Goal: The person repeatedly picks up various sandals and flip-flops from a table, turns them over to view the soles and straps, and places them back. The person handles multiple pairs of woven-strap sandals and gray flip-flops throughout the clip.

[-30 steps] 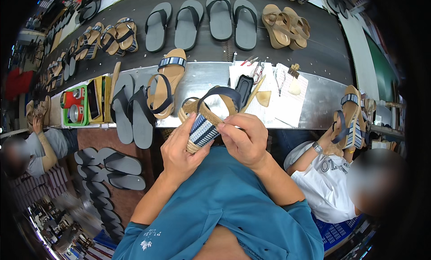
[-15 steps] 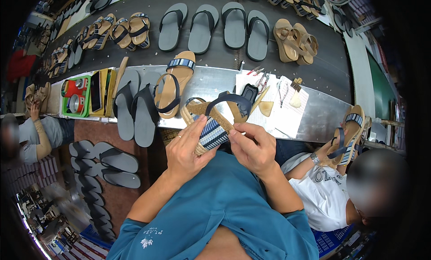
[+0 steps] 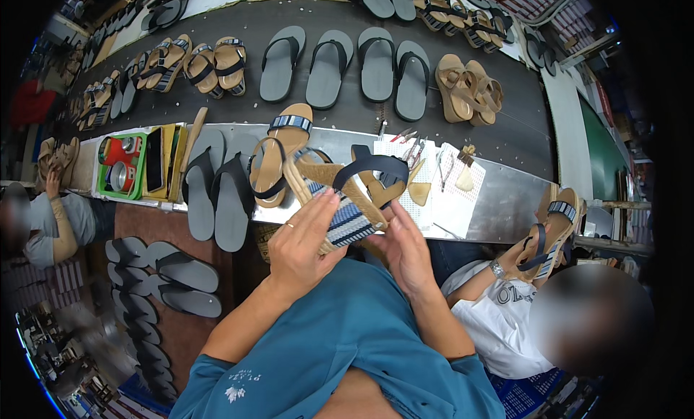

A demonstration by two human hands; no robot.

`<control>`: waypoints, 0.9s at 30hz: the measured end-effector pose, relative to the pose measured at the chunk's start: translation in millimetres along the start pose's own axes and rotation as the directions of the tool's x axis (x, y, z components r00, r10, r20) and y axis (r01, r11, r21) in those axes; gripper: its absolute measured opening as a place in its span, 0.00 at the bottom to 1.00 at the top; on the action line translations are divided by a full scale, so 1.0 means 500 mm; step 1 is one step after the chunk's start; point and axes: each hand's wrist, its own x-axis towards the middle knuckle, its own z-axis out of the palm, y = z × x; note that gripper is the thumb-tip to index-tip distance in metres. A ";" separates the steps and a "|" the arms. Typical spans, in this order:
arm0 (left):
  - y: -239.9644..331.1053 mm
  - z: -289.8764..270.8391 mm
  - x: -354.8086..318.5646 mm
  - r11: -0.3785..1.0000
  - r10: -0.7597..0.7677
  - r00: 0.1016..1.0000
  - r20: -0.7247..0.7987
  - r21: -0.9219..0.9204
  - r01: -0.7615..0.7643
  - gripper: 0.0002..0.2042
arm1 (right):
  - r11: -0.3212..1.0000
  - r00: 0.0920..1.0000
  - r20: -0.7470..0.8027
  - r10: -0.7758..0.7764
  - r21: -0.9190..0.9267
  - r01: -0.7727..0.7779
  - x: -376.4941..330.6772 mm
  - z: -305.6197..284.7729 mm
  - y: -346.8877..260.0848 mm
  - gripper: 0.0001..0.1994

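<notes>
The sandal point(image 3: 340, 195) is held up over the near edge of the tabletop point(image 3: 499, 202), sole tilted, dark strap arching above. The left hand point(image 3: 307, 242) clasps its striped band from below-left; the right hand point(image 3: 405, 249) pinches the sole's right side. Grey flip-flops point(image 3: 217, 195) lie just left.

Grey flip-flops point(image 3: 217, 195) on metal bench point(image 3: 506, 202); green tray point(image 3: 123, 166) left; tan sandals point(image 3: 470, 90) beyond.
</notes>
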 end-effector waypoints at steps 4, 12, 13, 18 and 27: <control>-0.006 -0.007 0.018 0.995 0.066 0.997 -0.038 0.073 -0.064 0.36 | 0.971 0.985 0.171 -0.013 0.237 -0.028 -0.013 0.038 -0.010 0.33; 0.028 0.010 0.017 0.884 0.453 0.892 -0.019 0.139 -0.446 0.20 | 0.596 0.843 0.488 0.225 0.616 -0.515 0.058 0.014 0.012 0.37; 0.031 0.008 0.016 0.888 0.456 0.890 -0.024 0.080 -0.453 0.20 | 0.597 0.845 0.501 0.187 0.625 -0.503 0.060 0.019 0.013 0.39; -0.015 -0.017 -0.053 0.959 0.198 0.960 -0.201 -0.162 -0.232 0.18 | 0.462 0.769 0.639 -0.029 0.691 -0.557 0.071 0.008 0.012 0.49; -0.302 0.083 -0.191 0.410 -0.866 0.499 -0.019 -0.598 0.689 0.23 | 0.349 0.714 0.699 -0.032 0.678 -0.648 0.050 0.015 -0.027 0.43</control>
